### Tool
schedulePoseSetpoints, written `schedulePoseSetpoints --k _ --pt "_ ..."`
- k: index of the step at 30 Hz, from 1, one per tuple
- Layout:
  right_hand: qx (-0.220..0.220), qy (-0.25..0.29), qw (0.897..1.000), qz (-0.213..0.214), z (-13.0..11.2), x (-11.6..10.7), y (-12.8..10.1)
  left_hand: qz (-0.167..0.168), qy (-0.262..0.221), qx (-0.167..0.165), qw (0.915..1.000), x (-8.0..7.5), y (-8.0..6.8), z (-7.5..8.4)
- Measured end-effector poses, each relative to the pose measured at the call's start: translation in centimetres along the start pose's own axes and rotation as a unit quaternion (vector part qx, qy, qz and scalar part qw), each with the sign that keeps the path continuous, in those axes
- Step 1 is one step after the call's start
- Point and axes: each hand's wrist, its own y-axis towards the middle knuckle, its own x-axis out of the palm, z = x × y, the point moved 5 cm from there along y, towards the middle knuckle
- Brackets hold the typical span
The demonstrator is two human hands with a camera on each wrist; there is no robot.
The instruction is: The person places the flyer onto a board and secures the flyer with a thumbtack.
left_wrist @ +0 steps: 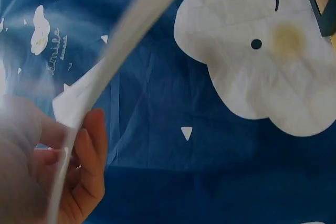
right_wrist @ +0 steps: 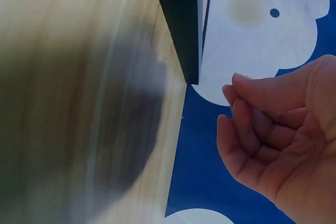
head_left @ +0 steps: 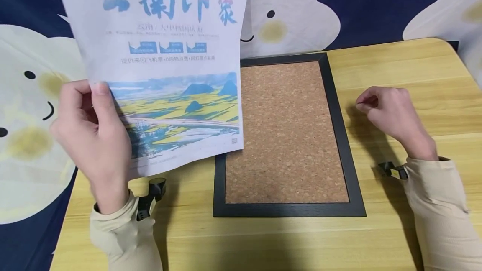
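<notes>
The left hand (head_left: 94,133) pinches the raised poster (head_left: 173,64) by its left edge, long axis running up the head view, title (head_left: 162,4) uppermost, partly covering the corkboard (head_left: 288,145). Right of that, the right hand (head_left: 393,114) hangs loosely curled.

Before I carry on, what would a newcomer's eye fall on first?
Probably the colourful poster, held up at upper left of the head view in the left hand's grip. Next comes the black-framed cork board, lying on the wooden table. Smiling clouds decorate the blue backdrop beyond the table.
</notes>
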Motion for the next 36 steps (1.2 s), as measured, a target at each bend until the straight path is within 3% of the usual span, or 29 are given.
schedulePoseSetpoints --k 4,8,15,21,25,29,33,36 --pt "-0.001 0.004 1.000 0.012 0.0 0.0 0.1 -0.011 -0.097 -0.039 0.9944 1.2 -0.5 0.1" --pt "-0.006 0.010 1.000 0.019 -0.1 0.0 0.0 -0.062 -0.159 -0.058 0.9836 3.6 -1.8 0.5" --pt "-0.007 0.013 1.000 0.024 -0.1 0.1 -0.1 -0.177 -0.129 0.008 0.9757 8.2 -5.4 1.0" --pt "-0.003 0.013 1.000 0.024 -0.1 0.1 -0.2 -0.276 -0.116 0.030 0.9536 11.2 -8.4 1.2" --pt "-0.002 0.010 1.000 0.022 -0.2 0.1 -0.2 -0.349 -0.096 0.002 0.9321 12.5 -9.7 0.9" --pt "-0.001 0.008 1.000 0.017 -0.3 0.2 -0.3 -0.427 -0.062 -0.019 0.9017 13.5 -10.5 0.3" --pt "-0.002 0.005 1.000 0.013 -0.4 0.3 -0.4 -0.493 -0.016 -0.014 0.8698 14.3 -11.1 -0.3" --pt "-0.003 0.002 1.000 0.011 -0.5 0.4 -0.4 -0.521 0.009 -0.007 0.8533 14.6 -11.5 -0.8"
